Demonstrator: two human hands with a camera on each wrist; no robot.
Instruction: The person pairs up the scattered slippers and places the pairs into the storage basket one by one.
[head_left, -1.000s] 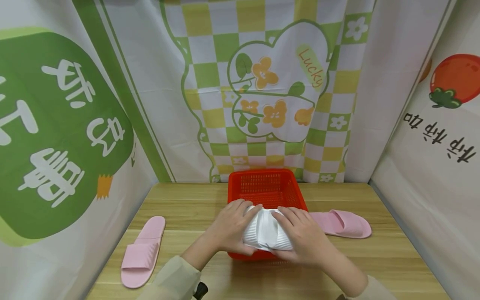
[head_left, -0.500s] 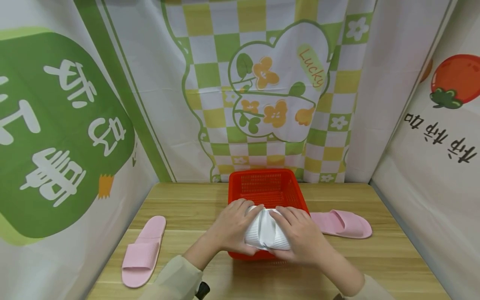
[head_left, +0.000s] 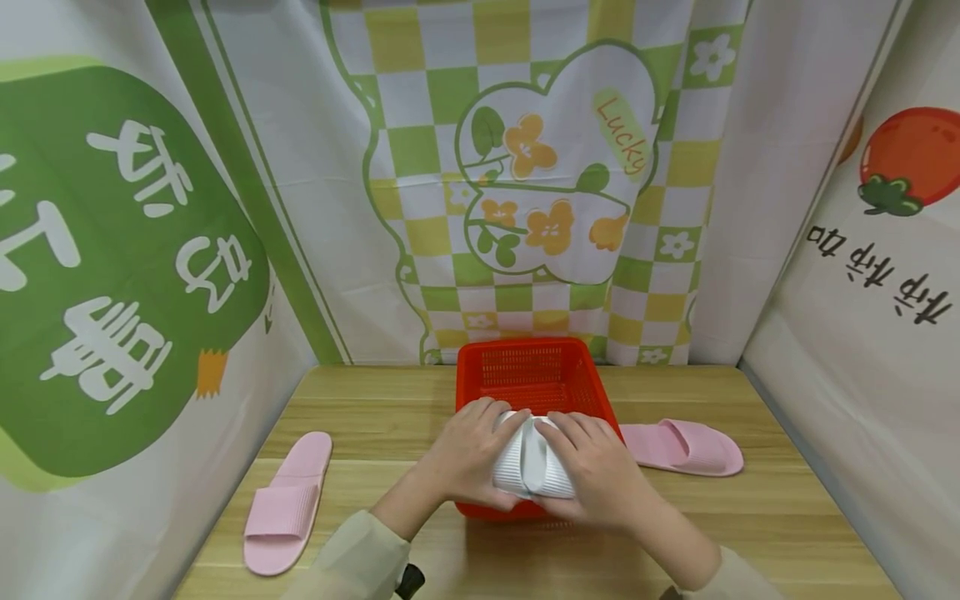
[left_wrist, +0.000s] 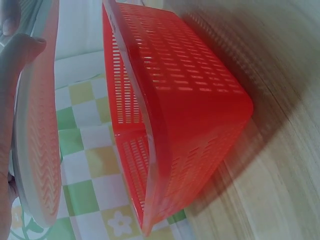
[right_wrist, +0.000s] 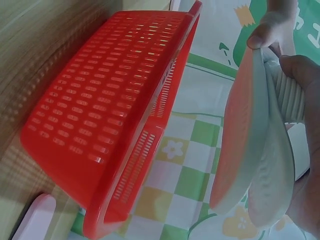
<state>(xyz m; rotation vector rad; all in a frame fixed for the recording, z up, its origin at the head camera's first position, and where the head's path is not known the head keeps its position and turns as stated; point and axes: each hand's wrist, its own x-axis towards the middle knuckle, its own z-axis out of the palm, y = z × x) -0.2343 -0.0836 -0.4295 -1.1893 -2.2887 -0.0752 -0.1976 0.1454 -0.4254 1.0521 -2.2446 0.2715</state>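
Note:
Both hands hold a pair of white slippers with ribbed straps above the front of a red basket. My left hand grips the left side, fingers over the top and thumb below. On the right side, my right hand grips in the same way. In the right wrist view the two slippers lie against each other, reddish light on their soles, apart from the basket rim. The left wrist view shows a sole beside the basket's opening. The palms are hidden.
One pink slipper lies on the wooden table at the left. Another pink slipper lies to the right of the basket, partly hidden by the right hand. A patterned curtain hangs behind the table.
The hands have come slightly closer together, narrowing the white slippers between them. The basket and both pink slippers stay where they were.

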